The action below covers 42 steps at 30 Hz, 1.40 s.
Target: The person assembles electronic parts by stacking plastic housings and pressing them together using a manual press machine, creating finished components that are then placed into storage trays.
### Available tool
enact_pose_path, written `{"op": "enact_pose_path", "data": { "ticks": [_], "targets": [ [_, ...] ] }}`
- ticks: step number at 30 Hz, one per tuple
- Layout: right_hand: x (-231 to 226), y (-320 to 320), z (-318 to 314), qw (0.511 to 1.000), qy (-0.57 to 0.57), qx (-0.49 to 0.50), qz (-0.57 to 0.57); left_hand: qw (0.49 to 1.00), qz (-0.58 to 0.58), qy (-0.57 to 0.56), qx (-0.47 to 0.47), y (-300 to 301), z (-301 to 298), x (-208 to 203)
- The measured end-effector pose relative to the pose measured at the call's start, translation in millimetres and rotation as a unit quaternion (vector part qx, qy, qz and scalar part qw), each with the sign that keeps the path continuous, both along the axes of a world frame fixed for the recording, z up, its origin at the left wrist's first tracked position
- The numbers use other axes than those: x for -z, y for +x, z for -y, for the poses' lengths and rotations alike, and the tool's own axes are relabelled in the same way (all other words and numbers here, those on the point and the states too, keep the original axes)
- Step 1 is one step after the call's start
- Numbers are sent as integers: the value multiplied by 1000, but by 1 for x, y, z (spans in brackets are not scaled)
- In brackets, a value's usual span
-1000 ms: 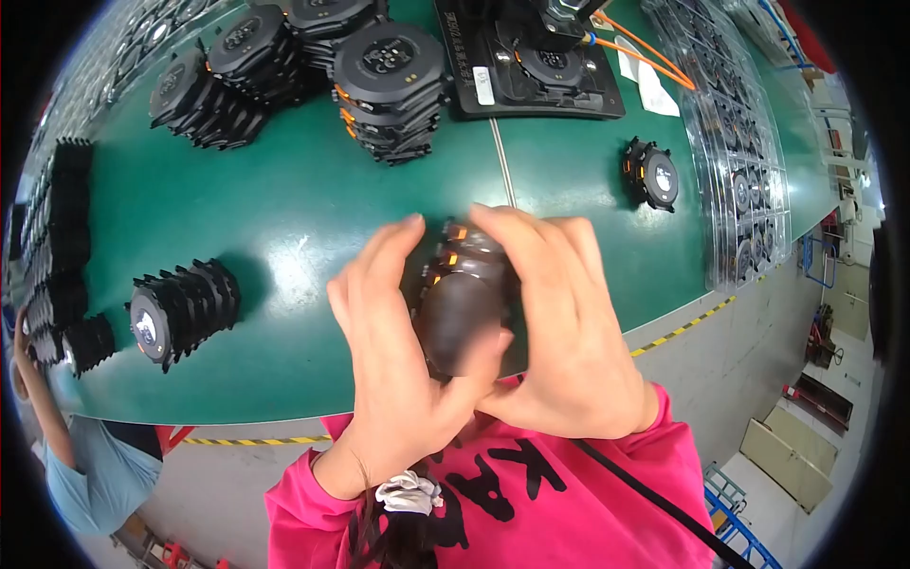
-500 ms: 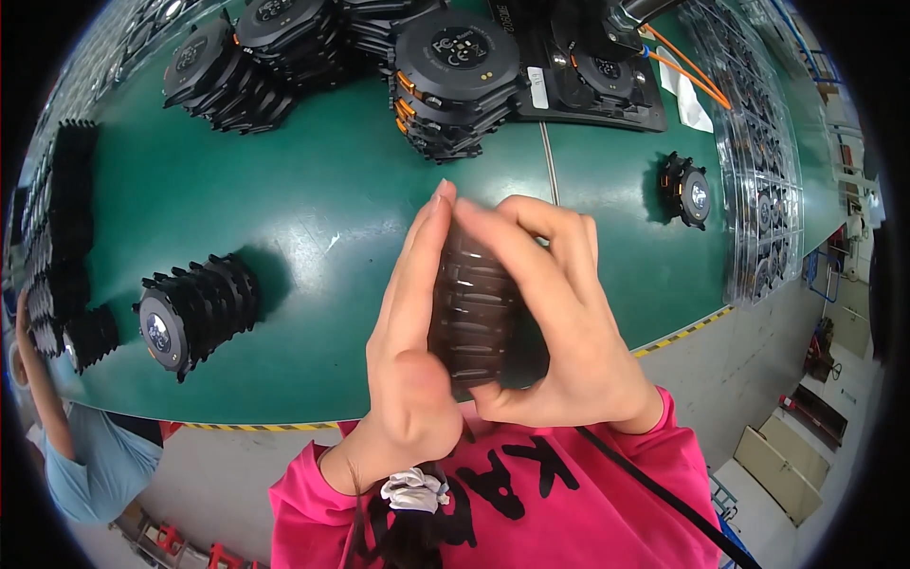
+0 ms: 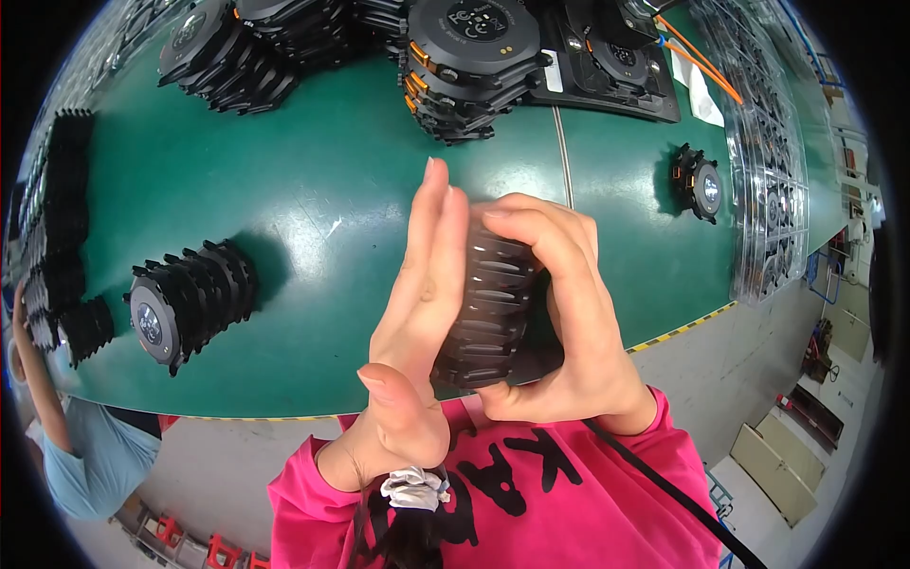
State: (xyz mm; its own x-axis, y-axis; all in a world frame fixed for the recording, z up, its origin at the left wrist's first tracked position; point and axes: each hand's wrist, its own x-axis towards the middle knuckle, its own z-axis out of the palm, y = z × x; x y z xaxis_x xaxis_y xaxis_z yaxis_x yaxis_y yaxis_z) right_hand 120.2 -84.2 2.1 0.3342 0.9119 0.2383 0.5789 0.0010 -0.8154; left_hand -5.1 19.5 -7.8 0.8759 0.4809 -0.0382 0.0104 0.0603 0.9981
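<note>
In front of my chest is a stack of dark, round watch cases (image 3: 488, 318), its ridged rims slightly blurred. My right hand (image 3: 573, 303) curls round its right side, fingers over the far end and thumb at the near end. Flat against its left side lies my left hand (image 3: 412, 303), fingers stretched out and thumb standing apart. Two more rows of watch cases are nearby: a stack lying on its side (image 3: 194, 299) to the left, and a short stack (image 3: 697, 185) to the right on the green table (image 3: 313, 351).
Tall stacks of watch cases (image 3: 464, 66) stand along the far side beside a black fixture (image 3: 611, 90) with orange tubes. Clear plastic trays (image 3: 768, 199) line the right edge. More black parts (image 3: 66, 199) fill the left edge, near another person's arm (image 3: 43, 389).
My left hand has opened from the stack, its thumb swinging out to the left. The stack has shifted slightly right, still within my right hand.
</note>
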Motion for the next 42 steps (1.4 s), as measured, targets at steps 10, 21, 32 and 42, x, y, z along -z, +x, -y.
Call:
{"op": "enact_pose_path", "data": {
  "ticks": [10, 21, 32, 42],
  "targets": [
    [-5, -3, -2, 996, 9, -11, -91, 999, -20, 49, -7, -2, 0, -4],
    [5, -8, -2, 995, 30, -6, -97, 998, -32, 48, -24, 0, -6, -30],
    [3, -7, -8, 994, 52, -28, -92, 997, -25, 59, -52, -2, -3, -29],
    [-51, -21, -45, 949, -130, -90, 272, 972, 73, 87, -203, -22, 3, 10]
  ]
}}
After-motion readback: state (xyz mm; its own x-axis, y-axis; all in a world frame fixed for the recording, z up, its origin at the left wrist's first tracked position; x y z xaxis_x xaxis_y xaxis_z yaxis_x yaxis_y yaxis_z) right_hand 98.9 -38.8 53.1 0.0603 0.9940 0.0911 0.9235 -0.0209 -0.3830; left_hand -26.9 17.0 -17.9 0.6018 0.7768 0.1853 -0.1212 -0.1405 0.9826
